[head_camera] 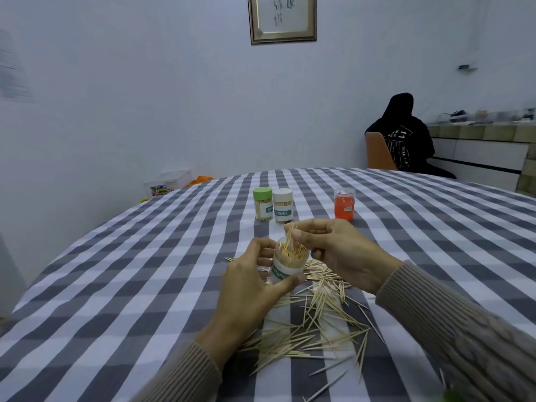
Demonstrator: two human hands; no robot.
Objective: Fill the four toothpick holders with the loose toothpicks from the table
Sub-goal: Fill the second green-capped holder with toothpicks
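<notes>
Checked cloth over the surface (121, 285), soft and wrinkly, so the loose toothpicks (316, 323) lie scattered in a pile right below my wrists, thin pale wooden slivers, pointed at both ends. If I tip the jar, they'll snag in the cloth folds. My left hand (249, 288) wraps the clear plastic holder (285, 266), smooth and round, tilted, nearly packed. My right hand (327, 248) pinches a small bundle (291, 237) at its mouth; crowd it in crooked and sticks could jam or spring out. Beyond stand the green-capped holder (263, 203), the white-capped holder (282, 205) and the red holder (344, 203).
</notes>
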